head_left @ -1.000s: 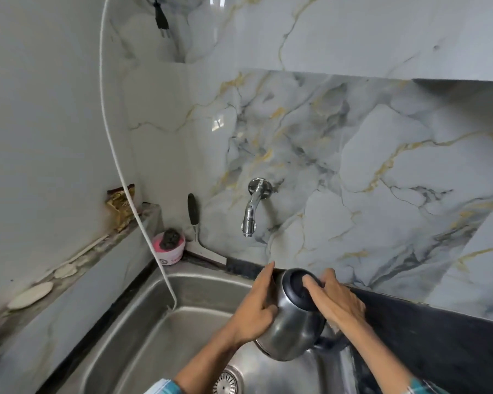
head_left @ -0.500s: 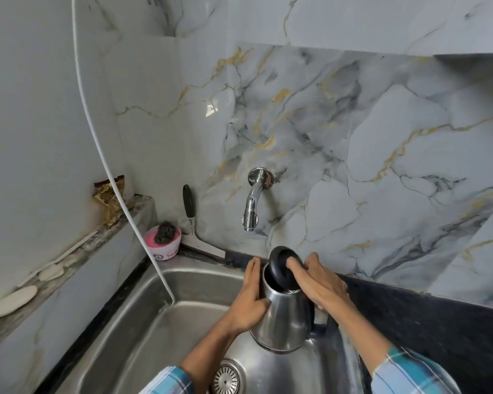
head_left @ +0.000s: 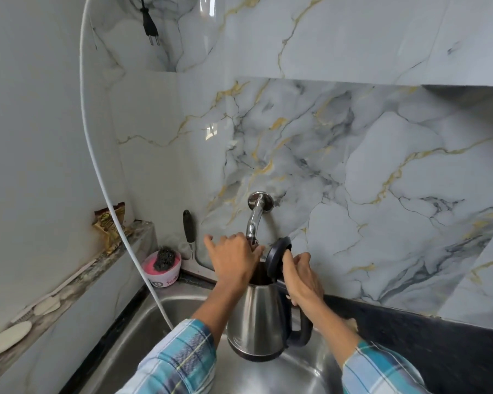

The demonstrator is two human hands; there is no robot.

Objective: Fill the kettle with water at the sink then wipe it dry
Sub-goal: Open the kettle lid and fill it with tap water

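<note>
Kettle under the tap, lid up, and no water running yet.

The kettle (head_left: 258, 317) stands upright in the sink (head_left: 131, 334), toward its back edge, with its mouth right below the tap (head_left: 254, 223). The right hand (head_left: 302, 277) has its fingers curled on the black lid (head_left: 276, 258), holding it tipped open. The left hand (head_left: 234, 260) is up at the tap's spout, fingers loosely spread; whether they actually grip anything there I cannot tell. No stream shows, and the kettle's inside looks dark, so by my reading the filling has not started. Turning the water on, filling, closing the lid and the whole wipe-down are all left, and no cloth shows anywhere yet.
</note>
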